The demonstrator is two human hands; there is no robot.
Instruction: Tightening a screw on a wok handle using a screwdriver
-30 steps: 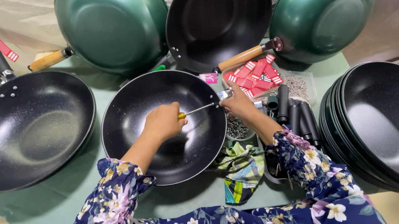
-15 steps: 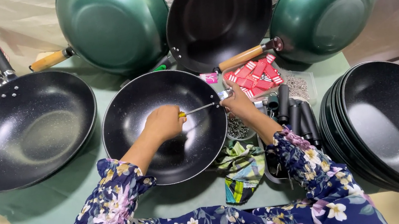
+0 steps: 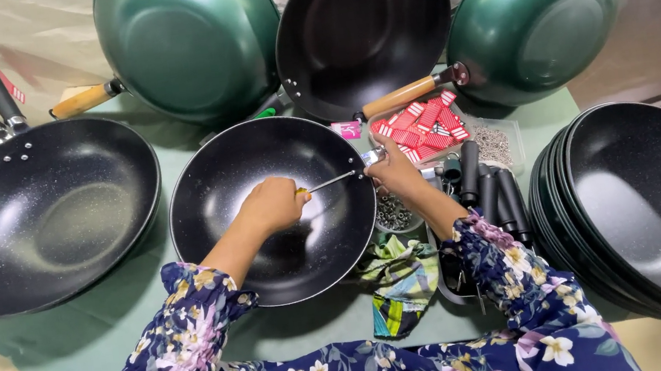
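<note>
The left hand (image 3: 271,205) reaches inside a black wok (image 3: 272,209) that lies flat on the green surface (image 3: 67,334), its grip closed around the yellow handle of a screwdriver (image 3: 328,182). The thin shaft runs level across the bowl to the right rim, a line that suits driving a fastener through the wall from within. The right hand (image 3: 391,170) clamps that rim from outside, fingers closed on a small fitting there, apparently to steady the pan against the push of the tool. Just beside this hand stand a tray of red tags (image 3: 423,123), a clear box of small metal parts (image 3: 499,144) and a row of black handles (image 3: 490,189), all within easy reach. A crumpled patterned cloth (image 3: 400,283) lies by the wok's near edge. Stacked black woks (image 3: 653,209) wait at the right, a handled one (image 3: 38,218) at the left
</note>
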